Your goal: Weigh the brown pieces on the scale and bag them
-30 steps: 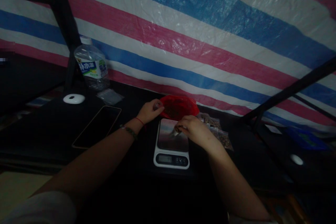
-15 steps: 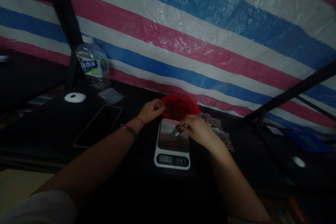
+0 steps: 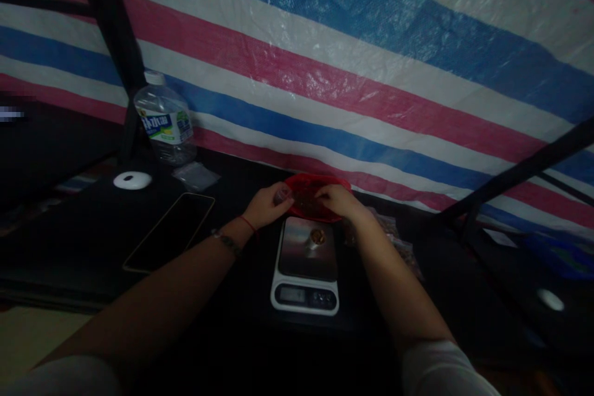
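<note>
A white kitchen scale (image 3: 304, 297) with a metal plate sits in front of me. On its plate stands a small clear cup (image 3: 316, 239) with brown bits inside. Behind the scale lies a red plastic bag or bowl (image 3: 349, 184) with dark contents. My left hand (image 3: 266, 205) is closed at its left rim, around a small see-through object (image 3: 281, 194) whose kind is unclear. Over the red container, my right hand (image 3: 341, 200) has its fingertips pinched together down at the contents; whatever they hold is too small to tell.
Several clear packets of brown bits (image 3: 387, 226) lie right of the scale, partly behind my right forearm. To the left are a phone (image 3: 171, 232), a white oval case (image 3: 132, 180), a clear plastic bag (image 3: 197, 176) and a large bottle (image 3: 167, 127). A striped tarp (image 3: 297, 74) hangs behind.
My right hand has let go of the small cup on the scale and moved back into the red container. The cup stays on the plate. My left hand keeps its place.
</note>
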The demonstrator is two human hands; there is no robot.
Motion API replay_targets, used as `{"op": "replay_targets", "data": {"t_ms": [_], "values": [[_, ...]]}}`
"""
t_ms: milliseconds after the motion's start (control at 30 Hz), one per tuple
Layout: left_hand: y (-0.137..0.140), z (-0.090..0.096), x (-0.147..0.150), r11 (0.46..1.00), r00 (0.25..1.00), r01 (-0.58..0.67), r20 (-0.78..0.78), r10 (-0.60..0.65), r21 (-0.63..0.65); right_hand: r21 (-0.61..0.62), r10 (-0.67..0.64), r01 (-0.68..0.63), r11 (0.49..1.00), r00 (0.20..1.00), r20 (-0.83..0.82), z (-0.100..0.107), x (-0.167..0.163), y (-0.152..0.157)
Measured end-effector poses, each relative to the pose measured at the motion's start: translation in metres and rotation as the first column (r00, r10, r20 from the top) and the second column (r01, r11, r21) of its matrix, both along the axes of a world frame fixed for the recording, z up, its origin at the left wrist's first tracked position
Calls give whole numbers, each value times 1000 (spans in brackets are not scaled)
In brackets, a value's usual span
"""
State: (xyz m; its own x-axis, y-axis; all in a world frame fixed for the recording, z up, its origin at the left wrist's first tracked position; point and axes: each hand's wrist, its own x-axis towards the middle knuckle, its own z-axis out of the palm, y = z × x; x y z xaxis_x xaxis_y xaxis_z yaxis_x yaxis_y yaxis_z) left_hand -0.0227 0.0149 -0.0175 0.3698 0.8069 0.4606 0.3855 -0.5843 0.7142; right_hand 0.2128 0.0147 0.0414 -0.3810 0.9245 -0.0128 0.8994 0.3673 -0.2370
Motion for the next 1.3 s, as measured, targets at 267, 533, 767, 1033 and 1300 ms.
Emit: {"op": "replay_targets", "data": {"t_ms": [267,533,767,1033,1300], "values": [[1,1,0,999,999,42,-3,-42,-13,-40,61,-64,997,997,-55,-26,-17,18],[1,1,1,999,999,36,-5,-36,0,-19,75,-75,997,997,0,-30,-25,15],[2,-1,1,999,999,40,3,-40,-5,-13,79,-79,997,997,6,-32,-26,15],[3,0,1,1000,999,32,-24,-32,-2,-4,90,-90,996,996,3,-36,-27,20],[4,-3,1,1000,1000,30,-10,-30,5,51,70,-66,997,992,-101,-25,-15,17]]}}
